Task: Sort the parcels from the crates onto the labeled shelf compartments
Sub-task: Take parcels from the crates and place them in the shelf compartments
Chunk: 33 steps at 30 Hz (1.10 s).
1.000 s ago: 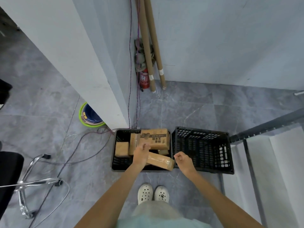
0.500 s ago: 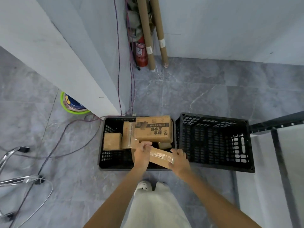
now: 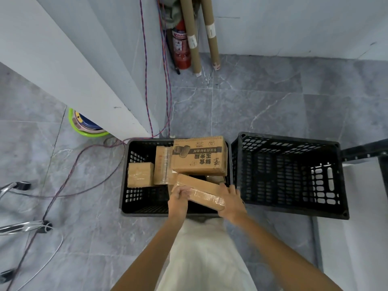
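Cardboard parcel, long and flat with clear tape over it, sits at the near edge of the left crate, tilted, its far side propped against the other boxes. Both hands are on it. Left hand is curled over the near-left end, fingers wrapped on the top face. Right hand is flatter, closed around the near-right end, fingers spread along the far side. Looks like a two-handed grip at the ends; can't tell if it's bearing weight yet or just resting on the stack.

Key geometry: the parcel's long axis runs left-far to right-near, roughly across the body, so each hand has one end and neither is meaningfully nearer. Lift should be straight up and toward the torso to clear the crate rim.

Still in the left crate: big printed box at the back right, a taped box standing on edge beside it, a small cube-ish box to the left. The printed box is just beyond the held parcel, possibly touching its far edge, so watch for drag on the way out.

Right crate looks empty. Only a dark shelf frame pokes in at the right edge; no labels visible, so the target compartment is unknown from here.
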{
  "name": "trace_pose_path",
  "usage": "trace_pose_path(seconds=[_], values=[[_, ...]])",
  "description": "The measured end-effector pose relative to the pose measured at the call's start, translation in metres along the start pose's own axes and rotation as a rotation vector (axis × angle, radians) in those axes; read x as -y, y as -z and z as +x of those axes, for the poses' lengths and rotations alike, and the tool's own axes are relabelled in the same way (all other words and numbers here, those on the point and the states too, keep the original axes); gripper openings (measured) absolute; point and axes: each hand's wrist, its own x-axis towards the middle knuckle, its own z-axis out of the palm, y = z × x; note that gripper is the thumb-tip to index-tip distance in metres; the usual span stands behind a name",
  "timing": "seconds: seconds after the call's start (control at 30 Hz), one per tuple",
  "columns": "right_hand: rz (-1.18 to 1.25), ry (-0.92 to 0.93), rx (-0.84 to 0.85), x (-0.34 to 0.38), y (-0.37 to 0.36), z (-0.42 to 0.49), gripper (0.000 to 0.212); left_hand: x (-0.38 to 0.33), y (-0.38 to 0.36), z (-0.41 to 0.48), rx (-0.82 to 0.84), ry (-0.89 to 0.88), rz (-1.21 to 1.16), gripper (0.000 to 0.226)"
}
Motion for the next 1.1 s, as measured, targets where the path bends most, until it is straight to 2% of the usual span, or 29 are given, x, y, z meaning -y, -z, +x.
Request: trace_pose_path(seconds=[0.2,0.3,0.37,0.4,0.5,0.7,0.87,0.97,1.1], values=[[0.488,0.098,0.016,0.014,0.1,-0.073,0.099,-0.077,0.018,-0.084,0.029,0.034,-0.207,0.028],[0.708,0.052,0.031,0.031,0.158,-0.124,0.09,-0.127,0.029,-0.14,-0.027,0.085,-0.21,0.02],[0.9,0.056,0.052,0.04,0.197,-0.16,0.075,-0.159,0.034,-0.176,-0.063,0.075,-0.179,0.015],[0.978,0.062,0.068,0.044,0.215,-0.177,0.075,-0.175,0.036,-0.194,-0.07,0.06,-0.181,0.014],[1.194,0.088,0.096,0.054,0.267,-0.224,0.089,-0.231,0.04,-0.249,-0.005,-0.073,-0.198,0.009],[1.369,0.341,0.063,0.072,0.352,-0.297,0.077,-0.329,0.03,-0.339,0.157,-0.41,-0.329,0.01],[1.389,0.492,-0.062,0.084,0.408,-0.34,0.099,-0.371,0.026,-0.38,0.265,-0.568,-0.364,0.009],[1.374,0.545,-0.123,0.09,0.43,-0.362,0.1,-0.386,0.026,-0.398,0.333,-0.627,-0.326,0.021],[1.342,0.57,-0.167,0.089,0.444,-0.381,0.102,-0.402,0.026,-0.41,0.496,-0.636,-0.271,0.078]])
